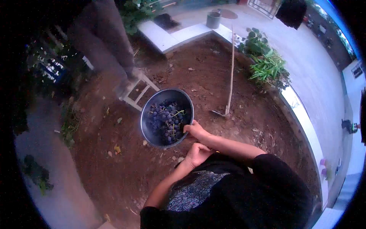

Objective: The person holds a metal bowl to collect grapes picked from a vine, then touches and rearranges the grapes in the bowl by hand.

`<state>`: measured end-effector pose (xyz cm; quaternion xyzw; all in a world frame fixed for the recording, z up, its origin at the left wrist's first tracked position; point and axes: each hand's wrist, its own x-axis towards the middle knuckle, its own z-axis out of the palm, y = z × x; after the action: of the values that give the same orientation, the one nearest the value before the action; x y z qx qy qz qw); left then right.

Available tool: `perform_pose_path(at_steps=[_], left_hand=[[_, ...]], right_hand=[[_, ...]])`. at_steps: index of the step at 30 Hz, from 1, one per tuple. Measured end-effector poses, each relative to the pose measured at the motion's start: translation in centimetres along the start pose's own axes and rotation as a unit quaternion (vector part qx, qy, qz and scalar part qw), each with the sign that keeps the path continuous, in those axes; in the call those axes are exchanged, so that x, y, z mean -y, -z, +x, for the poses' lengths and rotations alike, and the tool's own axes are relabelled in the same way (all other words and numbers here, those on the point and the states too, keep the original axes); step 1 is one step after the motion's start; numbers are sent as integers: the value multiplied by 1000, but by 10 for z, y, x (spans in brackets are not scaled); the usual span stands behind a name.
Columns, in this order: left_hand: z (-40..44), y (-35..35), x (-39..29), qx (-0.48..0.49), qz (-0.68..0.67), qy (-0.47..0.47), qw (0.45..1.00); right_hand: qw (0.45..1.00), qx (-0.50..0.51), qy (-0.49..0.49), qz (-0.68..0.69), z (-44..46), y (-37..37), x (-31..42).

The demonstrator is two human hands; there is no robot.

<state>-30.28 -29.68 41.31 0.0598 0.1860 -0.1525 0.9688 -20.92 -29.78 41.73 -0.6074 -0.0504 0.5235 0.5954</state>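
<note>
My right hand grips the rim of a dark metal bowl, with its fingers over the edge. Several bunches of dark purple grapes with green stems lie inside the bowl, which is tilted toward me. Close to my body, my left hand is bent against the underside of my right wrist. Its fingers are curled and partly hidden, so what they hold, if anything, does not show.
Just beyond the bowl, a person in grey trousers stands at a wooden stool. A long-handled hoe stands in the brown soil. White low walls edge the bed; a bucket sits on one. Green plants grow alongside.
</note>
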Motion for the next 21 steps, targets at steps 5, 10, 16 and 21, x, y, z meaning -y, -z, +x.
perform_pose_path(at_steps=[5,10,16,21], left_hand=[[-2,-2,0,-20,18,-6,1000],[1,8,-3,12,52,-3,999],[-1,8,-3,36,34,12,999],[-1,10,-3,8,21,13,1000]], right_hand=[[999,-33,17,1,6,-1,-9],[997,-58,50,-10,10,-3,-14],[997,-55,53,-13,5,-5,-13],[995,-77,52,-27,9,-5,-15]])
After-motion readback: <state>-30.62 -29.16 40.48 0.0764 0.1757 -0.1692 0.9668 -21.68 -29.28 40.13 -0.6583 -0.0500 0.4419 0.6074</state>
